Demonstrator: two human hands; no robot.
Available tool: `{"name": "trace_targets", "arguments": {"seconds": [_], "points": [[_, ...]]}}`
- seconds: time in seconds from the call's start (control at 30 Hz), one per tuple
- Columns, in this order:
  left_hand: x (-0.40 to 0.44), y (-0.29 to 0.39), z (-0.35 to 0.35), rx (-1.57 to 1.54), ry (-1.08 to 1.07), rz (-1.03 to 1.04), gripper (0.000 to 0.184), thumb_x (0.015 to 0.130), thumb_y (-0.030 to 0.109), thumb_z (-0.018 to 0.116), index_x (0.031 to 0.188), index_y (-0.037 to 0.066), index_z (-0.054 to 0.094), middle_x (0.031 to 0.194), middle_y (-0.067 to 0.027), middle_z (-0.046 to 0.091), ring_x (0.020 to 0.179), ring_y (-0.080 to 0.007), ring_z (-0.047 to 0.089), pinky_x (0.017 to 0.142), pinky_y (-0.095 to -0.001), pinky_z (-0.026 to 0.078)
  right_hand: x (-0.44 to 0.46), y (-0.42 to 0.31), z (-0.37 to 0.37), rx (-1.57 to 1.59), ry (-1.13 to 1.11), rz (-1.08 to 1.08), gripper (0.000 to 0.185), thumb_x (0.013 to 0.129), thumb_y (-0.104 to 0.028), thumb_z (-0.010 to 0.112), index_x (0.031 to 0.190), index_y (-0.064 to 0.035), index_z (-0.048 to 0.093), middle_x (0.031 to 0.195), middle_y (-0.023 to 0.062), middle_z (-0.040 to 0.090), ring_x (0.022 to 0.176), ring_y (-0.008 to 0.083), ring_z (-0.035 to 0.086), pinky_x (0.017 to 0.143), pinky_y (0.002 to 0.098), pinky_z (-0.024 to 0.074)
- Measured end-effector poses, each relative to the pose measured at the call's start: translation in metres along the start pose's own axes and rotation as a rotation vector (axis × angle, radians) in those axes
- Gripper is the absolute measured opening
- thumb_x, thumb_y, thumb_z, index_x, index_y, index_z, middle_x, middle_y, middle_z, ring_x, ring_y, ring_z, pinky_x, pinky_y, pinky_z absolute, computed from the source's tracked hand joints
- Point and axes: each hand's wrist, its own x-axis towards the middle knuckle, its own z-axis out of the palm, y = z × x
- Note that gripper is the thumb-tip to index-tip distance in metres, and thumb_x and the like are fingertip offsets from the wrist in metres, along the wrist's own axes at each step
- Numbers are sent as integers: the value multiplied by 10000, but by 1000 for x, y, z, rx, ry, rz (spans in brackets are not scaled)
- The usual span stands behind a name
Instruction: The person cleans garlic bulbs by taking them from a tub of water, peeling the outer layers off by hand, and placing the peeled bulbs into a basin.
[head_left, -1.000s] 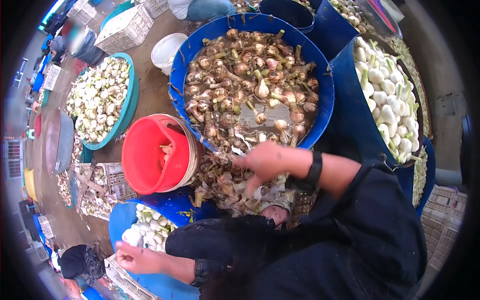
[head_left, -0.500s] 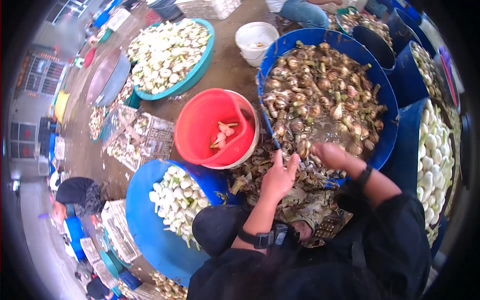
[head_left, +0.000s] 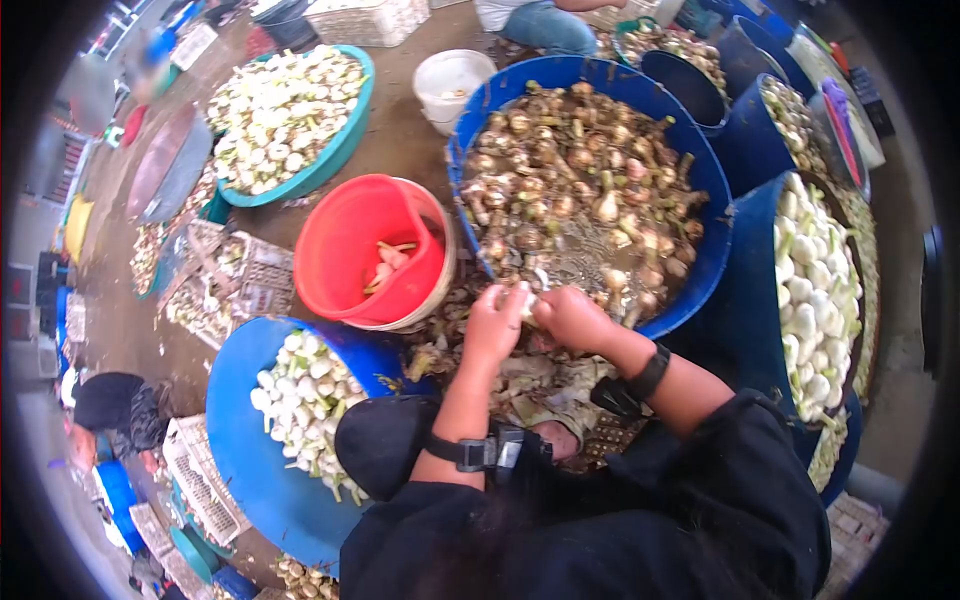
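My left hand and my right hand meet at the near rim of a large blue tub. Both close around a whitish garlic bulb, mostly hidden by the fingers. Brown, unpeeled garlic bulbs with short stems fill the tub, wet with murky water. Beneath my hands lies a heap of stripped skins. Left of them, a red bucket holds a few pinkish pieces. Peeled white bulbs lie in a tilted blue basin beside my left forearm.
A white bucket stands behind the red one. Further back is a teal basin heaped with white bulbs. Close on my right, another blue tub holds white bulbs. Crates stand at left. Other people sit nearby.
My left hand has closed from spread fingers and met my right hand at a whitish bulb. The view has shifted, so the surroundings appear further left.
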Motion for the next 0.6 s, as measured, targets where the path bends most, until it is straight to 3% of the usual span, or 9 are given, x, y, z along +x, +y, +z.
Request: {"name": "trace_targets", "arguments": {"seconds": [0.03, 0.07, 0.13, 0.2, 0.27, 0.33, 0.37, 0.47, 0.6], "points": [[-11, 15, 1, -239, -51, 34, 314, 838, 307, 562, 997, 36, 561, 751, -2, 555, 590, -32, 459, 450, -187, 322, -1, -3, -4, 492, -53, 273, 246, 857, -185, 431, 754, -8, 566, 584, 104, 590, 477, 207, 569, 427, 330, 460], [-8, 14, 3, -322, -95, 113, 260, 864, 252, 528, 1051, 75, 562, 783, 7, 559, 573, -39, 451, 450, -184, 305, 0, -10, -7, 992, -93, 537, 253, 867, -173, 416, 761, -2, 571, 589, 76, 587, 472, 163, 554, 406, 290, 450], [-15, 22, 0, -337, -148, 170, 288, 879, 214, 507, 1105, 40, 546, 871, -13, 576, 672, -52, 503, 544, -192, 385, -6, -19, -7, 1047, 80, 456, 267, 875, -183, 443, 760, 10, 586, 654, 41, 591, 553, 123, 546, 416, 272, 432], [-17, 25, -7, -181, -215, 208, 348, 866, 146, 528, 1157, -42, 501, 1045, -71, 576, 967, -107, 513, 863, -254, 400, -11, -3, 13, 416, 364, 72, 257, 873, -185, 485, 758, 20, 590, 640, 31, 581, 565, 127, 535, 482, 292, 433], [-24, 26, -7, 54, -226, 404, 390, 809, 77, 576, 1177, -21, 495, 1077, -93, 580, 981, -156, 541, 890, -274, 400, -9, 4, 14, 157, 494, -26, 241, 862, -181, 536, 750, 24, 594, 655, 24, 588, 538, 127, 510, 526, 294, 422], [-40, 34, -1, 195, -173, 553, 401, 759, 44, 597, 1151, 2, 526, 1088, -118, 578, 1006, -210, 541, 900, -305, 402, -4, 14, 15, 1045, 318, 467, 229, 860, -178, 551, 759, 20, 607, 684, 23, 603, 536, 112, 513, 513, 273, 413], [-44, 38, 2, 333, -105, 705, 421, 709, 11, 618, 1125, 25, 557, 1099, -143, 576, 1032, -264, 541, 910, -336, 403, -3, 19, 11, 1142, 222, 581, 218, 860, -174, 558, 790, 23, 620, 714, 33, 619, 546, 102, 530, 513, 262, 421], [-35, 28, -3, 783, 84, 1007, 355, 687, -27, 592, 1039, 12, 596, 1127, -177, 555, 1108, -336, 483, 939, -374, 387, -5, 6, -3, 1349, 253, 629, 210, 868, -159, 546, 805, 24, 628, 704, 33, 618, 586, 103, 565, 537, 247, 444], [-36, 29, -2, 270, 126, 786, 243, 702, -48, 583, 934, 11, 626, 1133, -187, 552, 1097, -340, 500, 929, -386, 405, -16, -16, -18, 1719, 306, 459, 224, 910, -156, 459, 1027, 2, 566, 929, 67, 620, 805, 142, 605, 624, 260, 482]]}}
